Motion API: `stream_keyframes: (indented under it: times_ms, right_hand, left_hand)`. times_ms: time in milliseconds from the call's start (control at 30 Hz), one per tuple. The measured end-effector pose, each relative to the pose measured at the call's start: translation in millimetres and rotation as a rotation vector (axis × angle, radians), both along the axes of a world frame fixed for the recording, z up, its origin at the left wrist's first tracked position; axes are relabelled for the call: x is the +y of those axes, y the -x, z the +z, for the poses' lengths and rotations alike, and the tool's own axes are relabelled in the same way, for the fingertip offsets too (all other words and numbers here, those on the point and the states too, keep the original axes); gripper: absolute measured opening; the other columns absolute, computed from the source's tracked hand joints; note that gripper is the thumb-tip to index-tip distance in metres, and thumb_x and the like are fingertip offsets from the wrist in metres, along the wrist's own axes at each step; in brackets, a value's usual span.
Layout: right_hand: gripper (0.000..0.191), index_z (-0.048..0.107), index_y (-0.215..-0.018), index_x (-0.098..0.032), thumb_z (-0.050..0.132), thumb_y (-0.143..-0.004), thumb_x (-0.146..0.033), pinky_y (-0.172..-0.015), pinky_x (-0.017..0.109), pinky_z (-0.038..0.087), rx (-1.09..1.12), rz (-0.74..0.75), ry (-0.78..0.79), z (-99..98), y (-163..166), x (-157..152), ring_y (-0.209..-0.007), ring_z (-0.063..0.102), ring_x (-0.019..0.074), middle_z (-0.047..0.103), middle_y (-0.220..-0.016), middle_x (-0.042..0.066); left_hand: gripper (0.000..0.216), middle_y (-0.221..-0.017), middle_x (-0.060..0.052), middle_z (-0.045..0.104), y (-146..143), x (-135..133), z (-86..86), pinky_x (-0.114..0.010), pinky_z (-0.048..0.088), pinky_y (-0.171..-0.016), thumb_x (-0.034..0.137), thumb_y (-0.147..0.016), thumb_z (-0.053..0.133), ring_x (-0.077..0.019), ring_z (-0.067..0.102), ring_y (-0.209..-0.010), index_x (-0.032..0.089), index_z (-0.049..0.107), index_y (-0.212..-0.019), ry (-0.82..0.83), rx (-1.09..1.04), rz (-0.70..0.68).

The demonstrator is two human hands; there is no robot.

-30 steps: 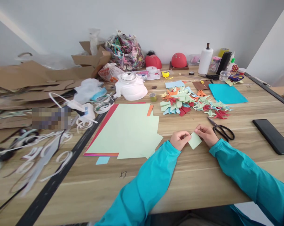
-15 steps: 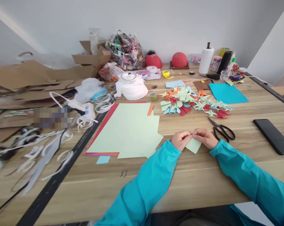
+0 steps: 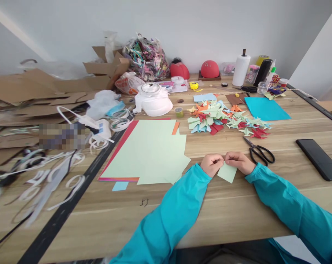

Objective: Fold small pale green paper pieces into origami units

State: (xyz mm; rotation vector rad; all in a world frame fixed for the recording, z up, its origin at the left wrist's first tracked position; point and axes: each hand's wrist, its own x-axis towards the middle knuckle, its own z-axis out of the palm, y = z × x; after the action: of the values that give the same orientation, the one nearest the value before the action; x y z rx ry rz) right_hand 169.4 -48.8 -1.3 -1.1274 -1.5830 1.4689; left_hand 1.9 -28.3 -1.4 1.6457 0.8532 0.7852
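Note:
A small pale green paper square (image 3: 227,172) lies low over the wooden table (image 3: 237,209). My left hand (image 3: 211,164) and my right hand (image 3: 239,161) both pinch its upper corner, fingertips meeting above it. Both arms wear teal sleeves. Black scissors (image 3: 258,150) lie just right of my right hand. A stack of large pale green and red paper sheets (image 3: 149,150) lies to the left of my left hand. A pile of folded paper figures (image 3: 223,120) in several colours sits further back.
A black phone (image 3: 318,158) lies at the right. A teal sheet (image 3: 265,109), a paper towel roll (image 3: 240,70), a white teapot-like object (image 3: 153,101), cardboard (image 3: 45,91) and loose white strips (image 3: 53,176) crowd the back and left.
The small green paper has tipped down toward the table, and my fingertips have come together at its top corner. The view shifted slightly.

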Motion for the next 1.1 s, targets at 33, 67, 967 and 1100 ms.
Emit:
stream_keyframes:
  times_ms: [33,67,967,1100]
  right_hand:
    - [0.025,0.052,-0.061,-0.016,0.059,-0.069,-0.040,-0.048,0.022,0.027,0.005,-0.011,-0.003,0.1,-0.3,0.5,-0.050,0.037,0.0087,0.043,-0.053,-0.003]
    - [0.025,0.052,-0.060,-0.016,0.059,-0.069,-0.039,-0.048,0.022,0.027,0.013,-0.023,-0.006,0.1,-0.6,1.1,-0.050,0.036,0.0088,0.043,-0.052,-0.003]
    - [0.036,0.050,-0.065,-0.018,0.062,-0.067,-0.052,-0.045,0.023,0.039,0.098,-0.242,0.005,4.7,4.1,0.9,-0.045,0.048,0.0090,0.053,-0.051,-0.003]
    - [0.035,0.054,-0.066,-0.016,0.060,-0.070,-0.050,-0.044,0.021,0.037,0.029,-0.150,-0.018,0.5,4.9,0.7,-0.045,0.047,0.0082,0.053,-0.051,-0.002]
  left_hand:
    - [0.018,-0.050,0.002,0.045,0.3,0.3,0.6,-0.021,0.030,-0.049,0.026,-0.067,0.049,-0.0084,0.038,-0.051,0.014,0.054,-0.055,0.014,-0.016,0.017]
    - [0.018,-0.050,0.002,0.045,0.7,0.8,1.3,-0.021,0.030,-0.048,0.027,-0.067,0.050,-0.0082,0.037,-0.050,0.014,0.054,-0.055,0.029,-0.036,0.034]
    - [0.025,-0.054,0.002,0.048,1.7,7.7,1.4,-0.020,0.033,-0.050,0.037,-0.070,0.053,-0.0081,0.040,-0.053,0.014,0.055,-0.062,0.113,-0.137,0.218]
    - [0.027,-0.057,0.001,0.052,0.6,5.6,-1.8,-0.020,0.035,-0.050,0.040,-0.071,0.055,-0.0085,0.044,-0.054,0.013,0.058,-0.069,0.105,-0.125,0.154]
